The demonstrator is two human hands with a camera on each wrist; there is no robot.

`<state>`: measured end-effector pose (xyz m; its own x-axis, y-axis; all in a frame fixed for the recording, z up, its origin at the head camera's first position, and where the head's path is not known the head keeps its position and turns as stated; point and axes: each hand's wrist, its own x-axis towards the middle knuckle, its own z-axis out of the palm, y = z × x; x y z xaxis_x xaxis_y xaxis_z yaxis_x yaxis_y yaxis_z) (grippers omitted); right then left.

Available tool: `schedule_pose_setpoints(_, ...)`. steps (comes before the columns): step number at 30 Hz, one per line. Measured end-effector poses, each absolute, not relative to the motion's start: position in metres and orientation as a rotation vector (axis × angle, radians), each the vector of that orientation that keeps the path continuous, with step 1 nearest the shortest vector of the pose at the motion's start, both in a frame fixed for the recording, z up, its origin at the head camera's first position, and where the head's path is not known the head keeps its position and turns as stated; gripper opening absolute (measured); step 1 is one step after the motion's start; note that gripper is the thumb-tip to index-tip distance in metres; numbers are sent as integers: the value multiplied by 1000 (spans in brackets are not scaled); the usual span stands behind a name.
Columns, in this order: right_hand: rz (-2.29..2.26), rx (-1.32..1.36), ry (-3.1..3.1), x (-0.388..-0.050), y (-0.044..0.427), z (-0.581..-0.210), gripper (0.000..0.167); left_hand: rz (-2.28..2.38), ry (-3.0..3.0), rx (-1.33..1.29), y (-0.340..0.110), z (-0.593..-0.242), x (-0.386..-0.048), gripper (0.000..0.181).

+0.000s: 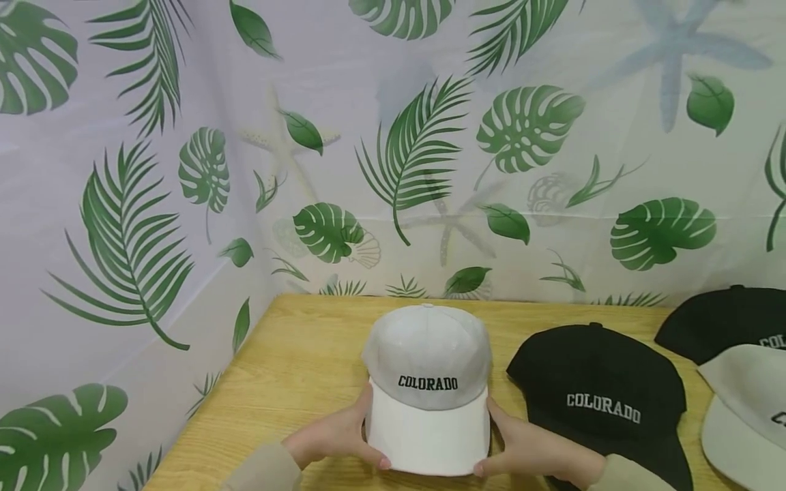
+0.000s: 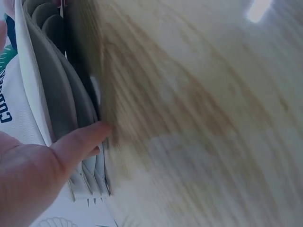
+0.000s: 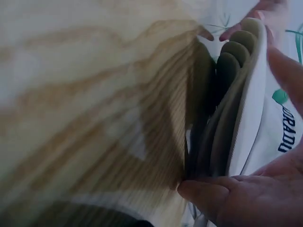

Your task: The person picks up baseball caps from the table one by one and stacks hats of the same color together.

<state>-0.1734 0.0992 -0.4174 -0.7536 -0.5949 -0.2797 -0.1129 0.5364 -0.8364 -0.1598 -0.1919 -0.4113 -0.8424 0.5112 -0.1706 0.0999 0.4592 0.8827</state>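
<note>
A white cap [image 1: 430, 348] lettered COLORADO sits on the wooden table, brim toward the camera. It tops a nested stack, whose several layered brims [image 2: 57, 90] show edge-on in the left wrist view and as brims [image 3: 227, 123] in the right wrist view. My left hand [image 1: 334, 433], also the hand [image 2: 33, 175] seen close, grips the stack's left side, thumb by the brim's front corner. On the opposite side my right hand [image 1: 531, 447], close up as the hand [image 3: 241, 198], holds it likewise. Most fingertips are hidden behind the caps.
Right of the stack lies a black COLORADO cap [image 1: 595, 375], close to my right hand. Farther right are another black cap [image 1: 724, 320] and a light cap [image 1: 746, 409], both cut by the frame. The wooden table [image 1: 295, 354] meets a leaf-patterned cloth [image 1: 307, 170] behind.
</note>
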Motion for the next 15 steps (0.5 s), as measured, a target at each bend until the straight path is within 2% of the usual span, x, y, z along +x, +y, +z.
schedule_pose_setpoints(4, -1004, -687, 2396, -174, 94, -420, 116, 1241, 2416, 601, -189, -413, -160, 128)
schedule_pose_setpoints(8, -998, -654, 2481, -174, 90, -422, 114, 1149, 2547, 640, -185, -417, -162, 129)
schedule_pose_setpoints(15, -953, -622, 2538, -177, 88, -421, 107, 1049, 2636, 603, -186, -418, -165, 119)
